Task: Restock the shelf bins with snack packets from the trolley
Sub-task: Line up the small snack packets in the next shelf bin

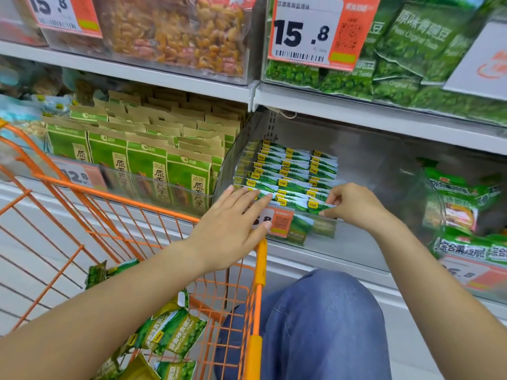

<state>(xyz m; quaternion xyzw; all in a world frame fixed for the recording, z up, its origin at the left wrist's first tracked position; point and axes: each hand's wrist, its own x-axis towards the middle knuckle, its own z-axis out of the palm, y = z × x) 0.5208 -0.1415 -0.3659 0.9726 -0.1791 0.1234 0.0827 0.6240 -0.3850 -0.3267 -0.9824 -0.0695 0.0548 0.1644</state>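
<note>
At centre frame, the right hand [354,205] pinches the front packet [319,206] of the right row in the clear bin [356,239], its long edge running left-right. The left hand [233,226] lies flat, fingers straight, on the left rows. More snack packets [170,333] wait lower left in the trolley [259,272], nearer the left hand, I'd say.

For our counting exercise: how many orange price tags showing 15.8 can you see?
2. One price tag hangs on the top shelf's left bin, partly cut off; the other price tag hangs on the green packets' bin, right. Others may lie out of view.
</note>
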